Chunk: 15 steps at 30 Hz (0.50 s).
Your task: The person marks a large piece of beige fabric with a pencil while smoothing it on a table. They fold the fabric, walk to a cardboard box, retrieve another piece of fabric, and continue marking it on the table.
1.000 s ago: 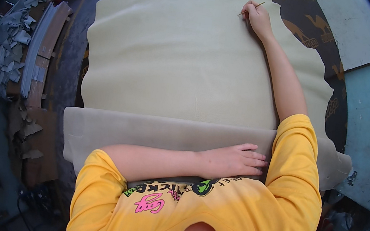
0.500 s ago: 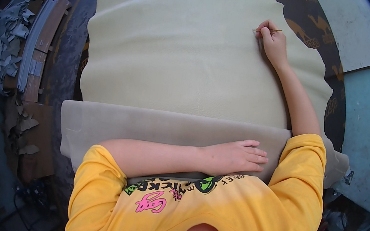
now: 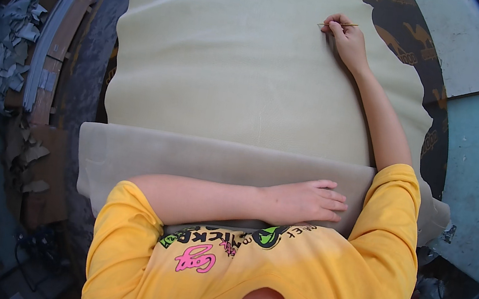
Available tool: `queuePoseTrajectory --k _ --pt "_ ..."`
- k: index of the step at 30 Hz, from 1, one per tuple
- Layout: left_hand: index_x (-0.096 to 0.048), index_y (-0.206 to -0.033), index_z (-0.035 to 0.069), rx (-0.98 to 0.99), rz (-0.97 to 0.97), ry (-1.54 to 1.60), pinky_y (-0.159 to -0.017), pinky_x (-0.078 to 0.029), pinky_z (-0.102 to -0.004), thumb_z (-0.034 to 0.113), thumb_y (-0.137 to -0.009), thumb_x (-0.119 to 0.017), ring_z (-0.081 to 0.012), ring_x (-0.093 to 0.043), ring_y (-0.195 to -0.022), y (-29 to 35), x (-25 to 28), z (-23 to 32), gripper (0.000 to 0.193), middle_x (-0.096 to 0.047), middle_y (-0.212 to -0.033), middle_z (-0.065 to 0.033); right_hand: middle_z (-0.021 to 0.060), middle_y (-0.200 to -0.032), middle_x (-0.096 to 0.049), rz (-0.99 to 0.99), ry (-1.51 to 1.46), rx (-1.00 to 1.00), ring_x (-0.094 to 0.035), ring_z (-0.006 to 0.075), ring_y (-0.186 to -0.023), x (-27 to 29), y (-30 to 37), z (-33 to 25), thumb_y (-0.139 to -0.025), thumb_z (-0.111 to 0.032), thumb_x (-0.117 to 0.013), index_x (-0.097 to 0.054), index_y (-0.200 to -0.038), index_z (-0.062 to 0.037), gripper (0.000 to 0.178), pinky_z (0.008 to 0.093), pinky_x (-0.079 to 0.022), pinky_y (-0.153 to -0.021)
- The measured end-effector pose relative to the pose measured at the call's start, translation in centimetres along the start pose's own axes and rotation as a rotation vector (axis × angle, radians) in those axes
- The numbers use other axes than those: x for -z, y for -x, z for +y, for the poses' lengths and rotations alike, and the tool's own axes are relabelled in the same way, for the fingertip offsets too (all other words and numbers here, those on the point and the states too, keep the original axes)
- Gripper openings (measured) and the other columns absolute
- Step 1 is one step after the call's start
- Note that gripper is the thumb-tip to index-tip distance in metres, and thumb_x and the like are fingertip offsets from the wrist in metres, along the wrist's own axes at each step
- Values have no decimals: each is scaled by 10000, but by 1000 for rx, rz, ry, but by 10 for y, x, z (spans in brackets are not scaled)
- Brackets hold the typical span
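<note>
A large pale green-beige leather hide (image 3: 220, 68) lies spread before me, low ripples running along its left side. Its near end is folded over, showing a grey-brown underside (image 3: 219, 162) as a broad band close to my body. My left hand (image 3: 308, 202) rests palm down on that band, fingers stretched out and holding nothing. Toward the far right of the hide, my right hand (image 3: 345, 36) pinches a thin, yellowish, pen-like stick (image 3: 348, 24). One slim tip sticks out to the left, over the hide; whether it touches the surface I cannot tell.
Dark sheeting with a printed orange pattern (image 3: 415, 33) shows beyond the hide's right edge. Pale boards (image 3: 475, 150) lie farther right. On the left stand stacked long flat panels (image 3: 59, 47) beside a heap of grey leather scraps (image 3: 7, 52). A brown board (image 3: 49, 173) sits below them.
My right hand, still pinching the stick, has moved farther away and slightly left over the hide. My left hand keeps its place on the folded band.
</note>
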<state>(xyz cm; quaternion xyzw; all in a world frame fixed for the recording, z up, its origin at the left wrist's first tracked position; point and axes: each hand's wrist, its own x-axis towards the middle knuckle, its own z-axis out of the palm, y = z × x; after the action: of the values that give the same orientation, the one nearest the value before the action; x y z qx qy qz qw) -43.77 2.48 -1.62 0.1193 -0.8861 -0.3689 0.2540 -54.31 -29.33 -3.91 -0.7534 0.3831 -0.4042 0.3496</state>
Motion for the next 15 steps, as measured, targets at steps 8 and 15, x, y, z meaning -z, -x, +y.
queuePoseTrajectory --k 8,15 --pt "-567 -1327 54 -4 -35 19 -1219 -222 -486 224 -953 -570 -281 -365 -1442 1 1 -1 411 -482 -1477 -147 79 -969 -696 128 -384 -223 -671 146 -944 13 12 -19 -984 -164 -469 -652 -1015 -30 230 283 -531 -809" --pt "-578 -1307 36 -23 -35 -12 -1202 -245 -487 279 -937 -621 -299 -400 -1411 1 2 1 445 -508 -1445 -160 113 -1074 -682 -352 -623 -379 -662 178 -1055 -27 66 -90 -1014 -184 -476 -600 -1155 -13 254 329 -555 -925"
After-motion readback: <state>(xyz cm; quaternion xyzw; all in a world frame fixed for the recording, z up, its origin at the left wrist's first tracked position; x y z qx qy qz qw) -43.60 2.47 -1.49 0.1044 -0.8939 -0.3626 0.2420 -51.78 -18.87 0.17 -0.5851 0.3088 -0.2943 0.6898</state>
